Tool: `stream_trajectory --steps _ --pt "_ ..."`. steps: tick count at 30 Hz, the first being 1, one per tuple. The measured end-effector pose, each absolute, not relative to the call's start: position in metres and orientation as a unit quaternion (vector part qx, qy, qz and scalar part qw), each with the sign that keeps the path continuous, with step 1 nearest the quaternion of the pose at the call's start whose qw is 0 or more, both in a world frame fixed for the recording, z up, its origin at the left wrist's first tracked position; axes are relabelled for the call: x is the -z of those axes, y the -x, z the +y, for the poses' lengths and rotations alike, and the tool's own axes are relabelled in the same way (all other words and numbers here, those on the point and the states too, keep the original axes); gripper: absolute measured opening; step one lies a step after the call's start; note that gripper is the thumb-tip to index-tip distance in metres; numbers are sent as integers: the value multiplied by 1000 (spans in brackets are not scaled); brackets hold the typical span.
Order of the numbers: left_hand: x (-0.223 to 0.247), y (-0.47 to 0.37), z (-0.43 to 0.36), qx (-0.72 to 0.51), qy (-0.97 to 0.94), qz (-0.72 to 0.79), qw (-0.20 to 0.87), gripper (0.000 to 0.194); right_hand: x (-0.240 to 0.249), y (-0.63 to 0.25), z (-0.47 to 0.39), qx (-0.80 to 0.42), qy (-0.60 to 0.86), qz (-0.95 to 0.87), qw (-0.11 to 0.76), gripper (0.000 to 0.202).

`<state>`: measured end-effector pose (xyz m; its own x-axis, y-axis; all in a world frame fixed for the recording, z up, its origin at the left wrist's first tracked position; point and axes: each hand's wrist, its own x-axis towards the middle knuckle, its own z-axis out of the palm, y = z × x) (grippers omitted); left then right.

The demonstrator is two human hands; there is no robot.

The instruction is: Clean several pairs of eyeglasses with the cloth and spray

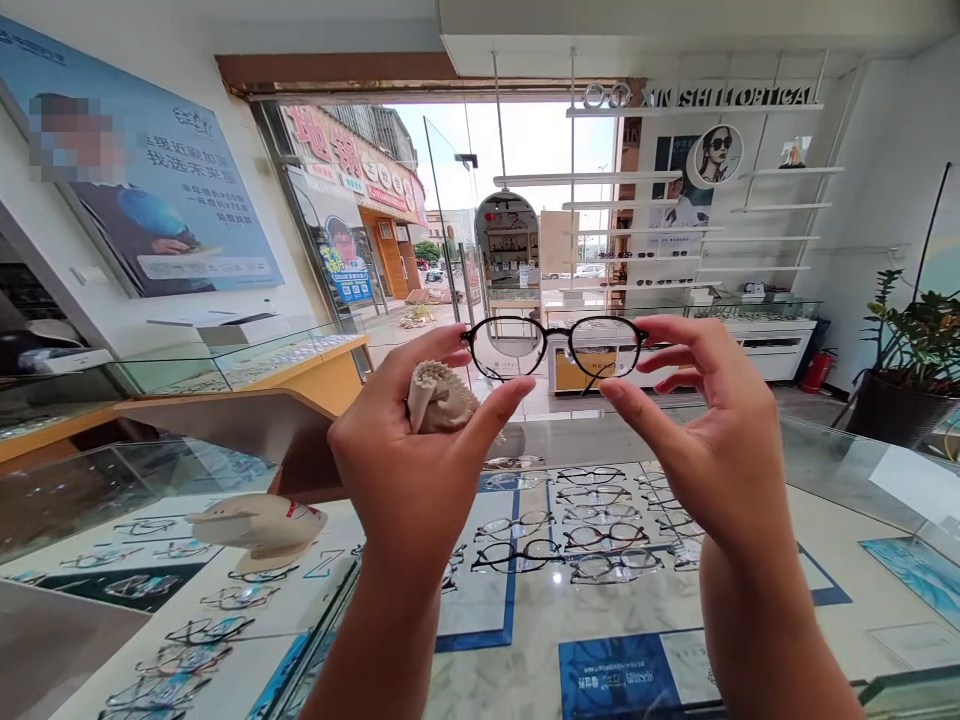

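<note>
A pair of black round-framed eyeglasses [556, 332] is held up level in front of me, above the glass counter. My left hand [409, 430] grips the left end of the frame between thumb and fingers. Tucked in that same palm is a crumpled beige cloth [439, 398] with a zigzag edge. My right hand [712, 410] pinches the frame's right end, its other fingers loosely curled. Both lenses face forward, and the shop front shows through them. The folded or open state of the temples is hard to make out.
Below my hands, a glass display counter [525, 620] holds several rows of eyeglasses [600, 515]. A beige dolphin-shaped ornament [259, 525] stands on the left. Further off are an arched mirror [512, 240], white shelves [637, 205], a potted plant [911, 350] and a red fire extinguisher [817, 370].
</note>
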<state>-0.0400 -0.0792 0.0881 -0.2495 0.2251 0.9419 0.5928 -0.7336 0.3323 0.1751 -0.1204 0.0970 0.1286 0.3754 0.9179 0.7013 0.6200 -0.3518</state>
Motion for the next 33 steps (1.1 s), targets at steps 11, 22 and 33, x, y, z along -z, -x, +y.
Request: stream_trajectory --steps 11,22,33 --pt "-91 42 -78 710 598 -349 127 48 -95 -174 -116 119 419 -624 649 44" --pt "-91 45 -76 714 605 -326 135 46 -95 -170 -117 128 416 -621 652 38" --pt "-92 42 -83 726 599 -323 97 40 -95 -165 -117 155 416 -622 645 37"
